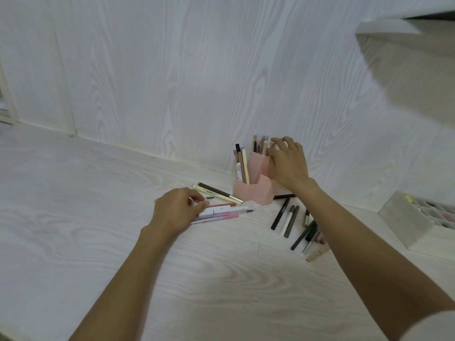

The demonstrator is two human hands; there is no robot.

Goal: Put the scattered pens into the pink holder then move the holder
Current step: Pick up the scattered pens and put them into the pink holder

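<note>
Here my right hand (286,163) hovers at the pink holder (254,187), fingers spread over the pens standing in it, grasping nothing I can make out. My left hand (176,210) pinches one pen from the pastel cluster (221,214). Dark pens (293,221) lie scattered under my right forearm, and a white organizer tray (406,223) sits at the far right.

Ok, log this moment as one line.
stage: filling pink holder | right hand: at holder top | left hand: on loose pens | table: pens remain
</note>
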